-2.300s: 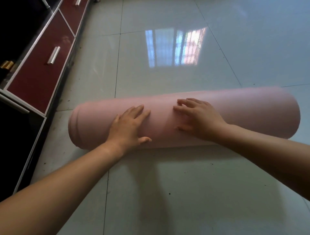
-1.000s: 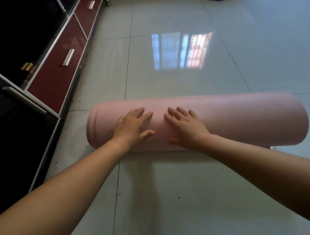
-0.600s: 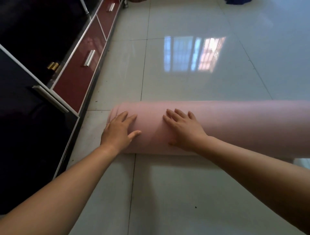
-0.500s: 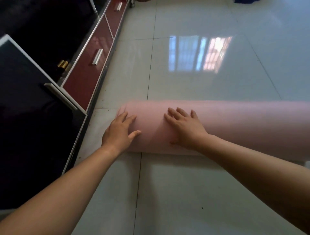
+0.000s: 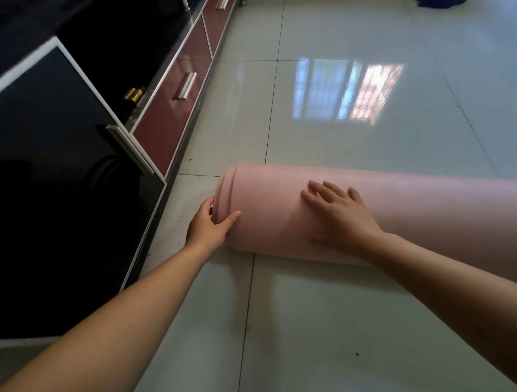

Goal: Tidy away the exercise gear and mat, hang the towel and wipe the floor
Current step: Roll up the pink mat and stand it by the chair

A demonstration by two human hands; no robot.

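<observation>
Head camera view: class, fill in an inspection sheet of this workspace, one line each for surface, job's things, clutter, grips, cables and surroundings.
Surface: glossy pale tiled floor, with a window reflection on it.
Job's things: pink exercise mat, rolled up, lying on the floor; no towel or other gear identifiable.
Clutter: dark specks on the tiles beside the cabinet.
Grips: left hand holds the roll's left end, thumb on the outside; right hand rests flat on top.
Cables: nothing seen.
Surroundings: low cabinet with dark red drawers and metal handles along the left; a blue thing at the top edge, too cut off to identify.
</observation>
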